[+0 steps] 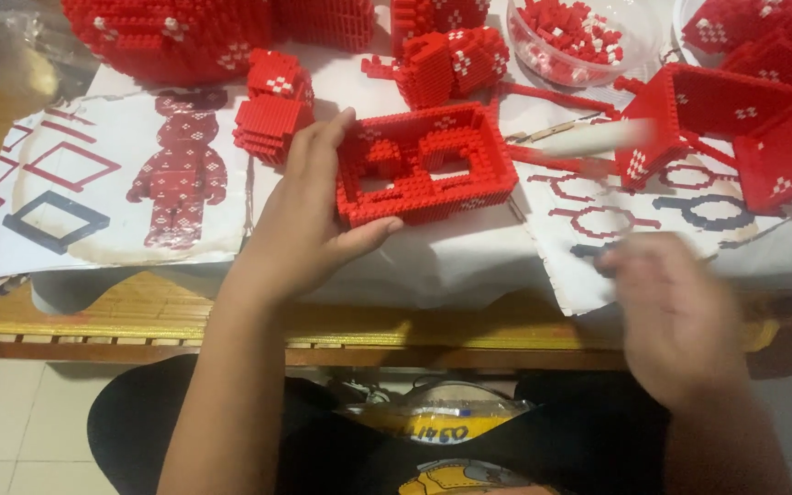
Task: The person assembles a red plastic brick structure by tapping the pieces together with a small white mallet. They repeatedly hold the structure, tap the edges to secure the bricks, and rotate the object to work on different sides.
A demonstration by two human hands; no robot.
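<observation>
Nearest the camera, a clear bag with yellow print point(437, 423) lies in the person's lap, below the wooden edge of the tabletop point(185, 316). Just above that edge the right hand point(676, 316) hangs blurred, right of the red brick frame point(425, 165); I cannot tell whether it is open or closed or holds anything. The left hand point(309, 215) grips the frame's left end, thumb along its near wall, fingers over the top. The frame lies flat on white paper, open side up. Left of the frame is an instruction sheet with a red figure point(181, 170). Right of it lie a white stick-like tool point(588, 137) and a large angular red shell point(735, 128). Beyond the frame stand smaller red brick pieces point(451, 60) and a clear bowl of loose bricks point(575, 37).
</observation>
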